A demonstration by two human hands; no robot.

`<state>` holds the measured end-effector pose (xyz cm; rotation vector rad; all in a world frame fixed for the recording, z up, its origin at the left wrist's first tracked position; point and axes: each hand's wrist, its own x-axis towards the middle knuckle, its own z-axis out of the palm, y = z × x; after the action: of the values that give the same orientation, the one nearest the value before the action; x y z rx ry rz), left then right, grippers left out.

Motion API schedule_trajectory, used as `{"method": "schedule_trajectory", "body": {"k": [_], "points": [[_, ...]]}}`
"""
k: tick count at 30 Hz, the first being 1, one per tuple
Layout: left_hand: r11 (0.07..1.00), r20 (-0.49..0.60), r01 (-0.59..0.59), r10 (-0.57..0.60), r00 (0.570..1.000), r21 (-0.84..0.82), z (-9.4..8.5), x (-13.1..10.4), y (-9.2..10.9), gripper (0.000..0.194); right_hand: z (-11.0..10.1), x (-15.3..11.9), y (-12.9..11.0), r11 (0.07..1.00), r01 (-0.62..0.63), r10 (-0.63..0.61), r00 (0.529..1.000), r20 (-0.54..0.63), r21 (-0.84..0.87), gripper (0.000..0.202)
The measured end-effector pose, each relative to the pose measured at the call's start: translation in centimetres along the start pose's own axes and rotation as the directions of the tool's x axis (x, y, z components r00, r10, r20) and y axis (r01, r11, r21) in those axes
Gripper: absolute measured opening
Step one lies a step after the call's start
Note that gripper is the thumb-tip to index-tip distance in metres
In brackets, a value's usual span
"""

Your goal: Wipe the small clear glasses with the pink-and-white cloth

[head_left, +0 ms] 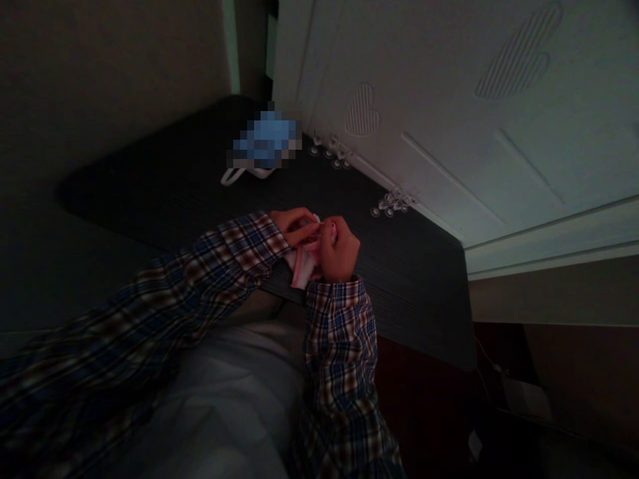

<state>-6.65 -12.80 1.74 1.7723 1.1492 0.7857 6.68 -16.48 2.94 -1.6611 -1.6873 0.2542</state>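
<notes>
In the head view both hands come together over the dark tabletop (200,179), near its front edge. My left hand (295,225) has its fingers closed on the upper part of a small pink-and-white piece of cloth (303,267). Close against it, my right hand (340,247) is curled into a fist and grips the same cloth from the right. A white part with pink edging hangs below the fingers. Most of the cloth is hidden by the hands, so its kind cannot be made out.
A pixelated blue thing (269,140) with a white loop lies at the back left. Small clear pieces, like suction cups, lie in a back cluster (333,152) and a right cluster (393,202), along a white panel (439,106) with embossed hearts. The light is dim.
</notes>
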Motion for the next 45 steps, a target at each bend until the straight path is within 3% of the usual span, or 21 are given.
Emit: {"method": "schedule_trajectory", "body": {"k": [18,24,32,37,45], "points": [[0.998,0.039,0.056,-0.055,0.998,-0.029,-0.1,0.0,0.2,0.038,-0.2,0.0,-0.3,1.0,-0.005,0.004,1.0,0.021,0.03,0.027],[0.999,0.018,0.023,-0.022,1.0,-0.032,0.0,0.2,-0.3,0.037,-0.2,0.0,-0.1,0.998,-0.029,0.024,0.997,0.072,0.059,0.029],[0.997,-0.007,0.074,-0.074,0.997,0.033,0.2,0.7,-1.2,0.041,-0.1,0.0,-0.3,0.999,-0.031,0.028,0.998,0.058,0.041,0.029],[0.988,0.003,0.111,-0.112,0.994,0.104,0.0,0.7,-0.5,0.042,0.1,0.0,-0.2,0.998,-0.032,0.028,0.997,0.075,0.051,0.028],[0.995,-0.017,0.08,-0.081,0.997,-0.06,0.4,0.7,-0.9,0.038,0.0,0.0,-0.3,0.999,-0.046,0.045,0.996,0.077,0.013,0.029]]}}
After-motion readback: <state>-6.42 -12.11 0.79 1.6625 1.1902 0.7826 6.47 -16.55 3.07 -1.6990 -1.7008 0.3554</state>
